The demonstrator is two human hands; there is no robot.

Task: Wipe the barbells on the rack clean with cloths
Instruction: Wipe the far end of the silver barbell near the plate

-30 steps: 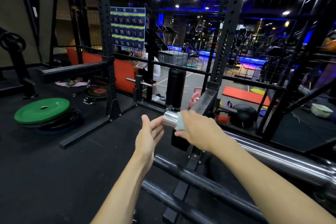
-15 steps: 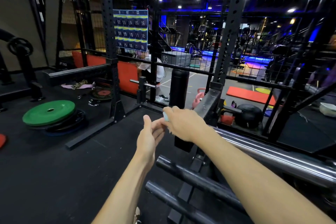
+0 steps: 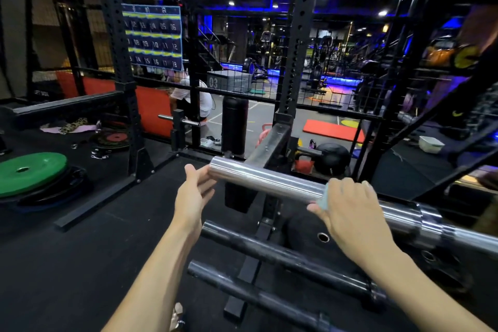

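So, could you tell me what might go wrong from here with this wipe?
1. The cloth shows only as a small bunched edge under the right hand, so it could slip off the chrome barbell sleeve.
2. The left hand merely touches the sleeve's free end, so the bar may roll.

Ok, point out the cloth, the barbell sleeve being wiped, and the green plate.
cloth [image 3: 323, 200]: head view, pale edge showing under the right hand.
barbell sleeve [image 3: 258, 178]: head view, bare chrome middle.
green plate [image 3: 32, 173]: head view, top face.
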